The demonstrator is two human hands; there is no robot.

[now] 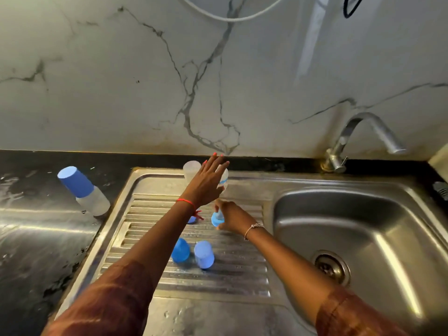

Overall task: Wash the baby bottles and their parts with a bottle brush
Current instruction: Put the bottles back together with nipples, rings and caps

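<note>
Ribbed steel drainboard (230,282), domed blue caps (204,254)

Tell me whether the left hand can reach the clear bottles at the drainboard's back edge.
Probably yes: the left hand is open, its fingers right at the clear bottles, with nothing in between.

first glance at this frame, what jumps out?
Two arms stretch over the ribbed drainboard. The left hand reaches with straight fingers toward the clear bottles at its back edge, while the right hand pinches a blue nipple ring. Two blue caps sit nearer the front, and a blue-capped bottle is on the dark counter to the left.
</note>
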